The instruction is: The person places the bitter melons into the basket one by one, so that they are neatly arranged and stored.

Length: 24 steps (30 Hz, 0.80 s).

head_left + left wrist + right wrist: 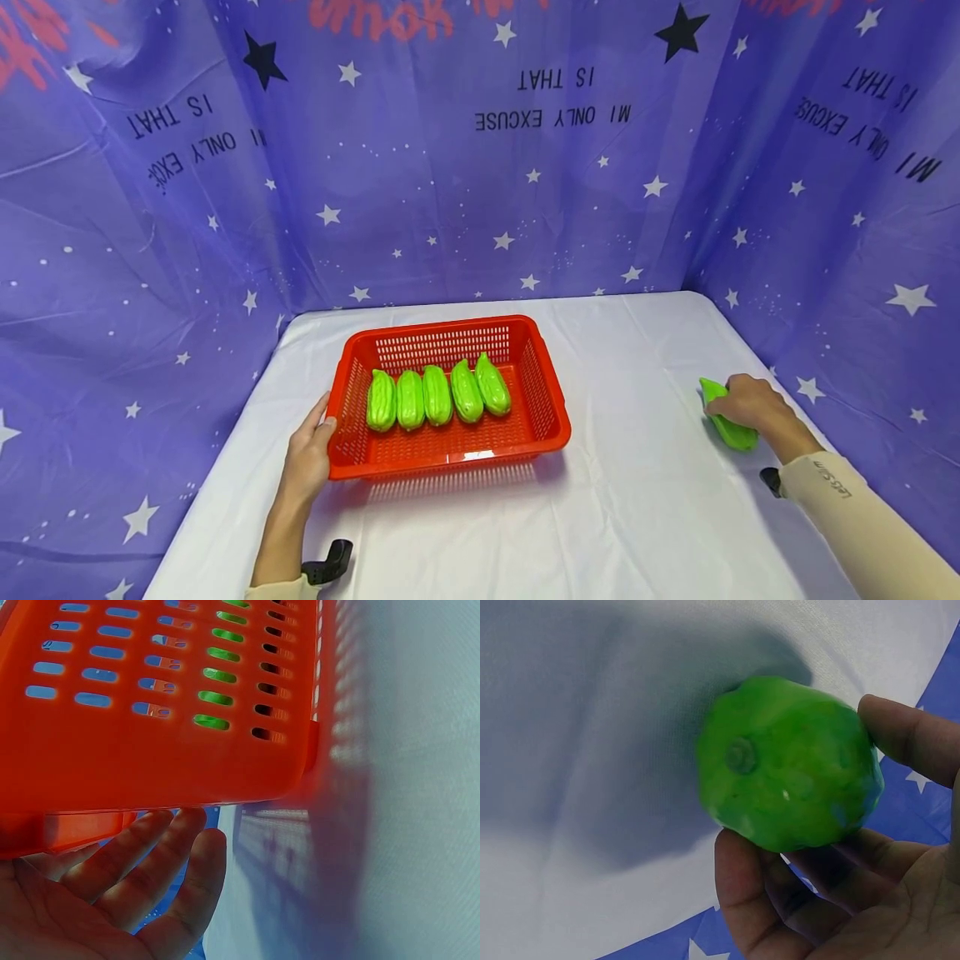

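My right hand (750,404) grips a green bitter melon (731,427) near the table's right edge. In the right wrist view, thumb and fingers hold its sides, and its round end with a small nub (741,755) faces the camera. A red plastic basket (555,417) stands left of centre. Its left rim is held by my left hand (306,450), thumb at the rim and fingers beneath it in the left wrist view. Several more green bitter melons (437,396) lie side by side inside the basket.
A white cloth (622,517) covers the table. Purple curtains (480,192) with stars and lettering hang at the back and on both sides. Dark bands with cameras (330,562) sit on my wrists.
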{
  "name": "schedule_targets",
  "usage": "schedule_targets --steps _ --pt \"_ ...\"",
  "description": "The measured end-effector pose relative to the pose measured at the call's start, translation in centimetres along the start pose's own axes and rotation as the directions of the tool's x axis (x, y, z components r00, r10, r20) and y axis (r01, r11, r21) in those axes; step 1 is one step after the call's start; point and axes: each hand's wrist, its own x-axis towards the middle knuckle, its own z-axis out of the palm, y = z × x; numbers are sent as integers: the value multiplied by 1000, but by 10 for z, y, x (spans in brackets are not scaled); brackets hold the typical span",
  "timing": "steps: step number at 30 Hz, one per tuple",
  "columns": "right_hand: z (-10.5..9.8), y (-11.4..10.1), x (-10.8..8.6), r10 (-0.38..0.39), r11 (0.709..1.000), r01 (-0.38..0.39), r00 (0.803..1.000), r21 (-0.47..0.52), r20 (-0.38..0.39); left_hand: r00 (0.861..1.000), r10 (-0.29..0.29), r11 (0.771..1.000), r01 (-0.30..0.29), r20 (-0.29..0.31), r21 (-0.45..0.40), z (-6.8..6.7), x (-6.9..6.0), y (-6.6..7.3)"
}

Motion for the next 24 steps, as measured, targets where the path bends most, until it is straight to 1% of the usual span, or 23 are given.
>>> schedule_targets --steps 12,15,19,24 --pt "2 2 3 -5 999 5 1000 42 8 1000 -22 1000 22 7 -9 0 -1 -1" --pt "4 -1 3 -23 999 23 1000 34 -4 1000 -20 1000 20 10 -10 -1 -2 -1" --pt "4 -12 5 -49 999 50 999 20 -18 1000 -21 1000 22 7 -15 -1 -1 -1" --pt "0 -34 9 -75 997 75 997 7 -31 1000 -31 999 31 0 -21 0 0 1"
